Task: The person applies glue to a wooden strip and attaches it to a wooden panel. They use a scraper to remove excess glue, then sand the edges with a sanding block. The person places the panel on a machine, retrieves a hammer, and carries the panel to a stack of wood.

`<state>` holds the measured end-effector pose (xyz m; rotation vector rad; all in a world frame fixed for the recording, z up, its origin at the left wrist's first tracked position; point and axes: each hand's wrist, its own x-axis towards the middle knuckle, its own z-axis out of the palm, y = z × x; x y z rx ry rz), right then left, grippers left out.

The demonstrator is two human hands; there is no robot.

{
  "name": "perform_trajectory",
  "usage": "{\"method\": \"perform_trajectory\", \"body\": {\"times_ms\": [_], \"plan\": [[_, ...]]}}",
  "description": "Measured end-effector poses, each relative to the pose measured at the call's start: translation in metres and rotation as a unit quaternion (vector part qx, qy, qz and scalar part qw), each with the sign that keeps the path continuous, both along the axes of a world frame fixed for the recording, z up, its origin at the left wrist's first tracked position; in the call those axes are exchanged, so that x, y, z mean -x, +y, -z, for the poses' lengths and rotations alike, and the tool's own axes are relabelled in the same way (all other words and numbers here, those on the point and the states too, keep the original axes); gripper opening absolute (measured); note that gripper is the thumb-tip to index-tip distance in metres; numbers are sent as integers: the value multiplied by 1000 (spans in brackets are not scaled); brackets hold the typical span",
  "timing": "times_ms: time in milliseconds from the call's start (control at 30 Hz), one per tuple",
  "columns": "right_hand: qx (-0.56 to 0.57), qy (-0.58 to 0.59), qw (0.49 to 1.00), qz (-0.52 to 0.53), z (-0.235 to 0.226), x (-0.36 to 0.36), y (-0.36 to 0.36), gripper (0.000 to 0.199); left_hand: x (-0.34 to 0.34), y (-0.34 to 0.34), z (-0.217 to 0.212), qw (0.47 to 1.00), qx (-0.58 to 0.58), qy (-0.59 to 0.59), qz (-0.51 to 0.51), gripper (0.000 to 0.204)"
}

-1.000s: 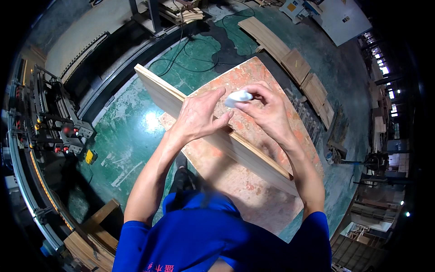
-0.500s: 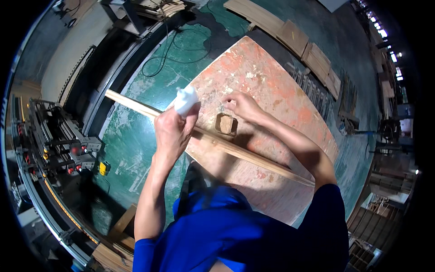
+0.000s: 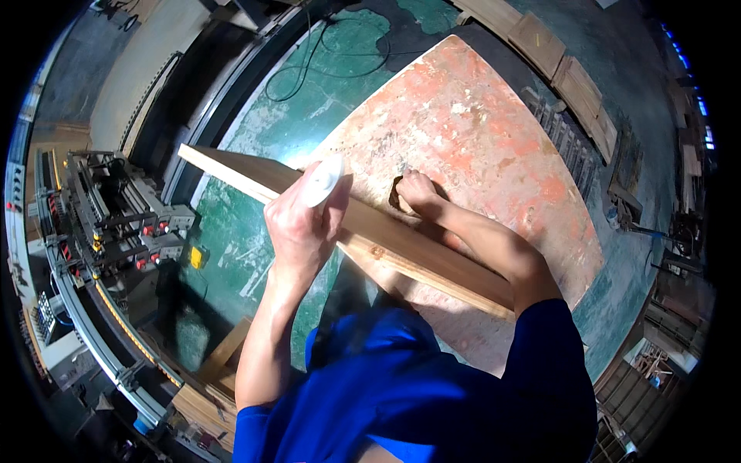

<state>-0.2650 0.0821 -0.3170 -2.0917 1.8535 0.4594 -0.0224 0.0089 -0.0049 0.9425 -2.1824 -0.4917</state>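
Observation:
A white squeeze bottle (image 3: pixel 323 182) is held in my left hand (image 3: pixel 297 224), fingers wrapped round it, just above a long wooden board (image 3: pixel 432 251). Whether this hand also touches the board is hidden. The board lies across the near part of a paint-stained tabletop (image 3: pixel 478 139), its left end sticking out past the table's edge. Beyond the board, my right hand (image 3: pixel 421 194) is closed, with its fingers down at a small open box (image 3: pixel 397 197). My hand covers most of that box, and I cannot see what the fingers hold.
Left of me stands a machine (image 3: pixel 127 208) with metal rails and red knobs. A black cable (image 3: pixel 305 73) lies on the green floor (image 3: pixel 239 255). Stacked wooden panels (image 3: pixel 575 85) are at the far right, and more boards (image 3: pixel 204 409) are at the lower left.
My right hand has come down from above the table to the small box. The board shows more of its broad face, and the bottle in my left hand is tipped differently.

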Motion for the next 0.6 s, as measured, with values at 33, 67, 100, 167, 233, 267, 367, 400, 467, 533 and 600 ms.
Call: {"method": "perform_trajectory", "body": {"times_ms": [33,67,100,167,233,267,367,400,467,533,600], "plan": [[-2,-18,1000,5,-5,-1,-3,17,1,-1,-1,1000,-2,-3,-1,19],[-4,-36,999,12,-9,-2,-5,18,0,-1,-1,1000,-3,-4,-3,20],[-1,-26,1000,6,-7,0,-5,18,1,-2,0,1000,-2,-2,0,20],[3,-8,1000,-3,-3,3,-4,19,4,-1,-3,1000,-2,4,3,21],[-25,-7,999,-39,-23,3,-9,19,0,-1,1,1000,-15,2,-5,22],[-39,-6,998,-58,-37,1,-11,19,-2,-1,2,1000,-21,1,-11,22],[78,-69,992,-73,-51,13,0,11,0,-2,-4,1000,-23,20,8,22],[122,-113,983,-80,-61,16,2,10,0,-2,-4,999,-24,24,9,22],[170,-165,969,-66,-83,23,7,11,1,-1,-3,999,-17,31,2,21],[184,-215,959,-2,-111,26,12,9,3,0,-3,998,-17,53,5,22],[158,-274,940,127,-165,21,19,10,1,-1,-4,998,-16,53,11,25]]}}
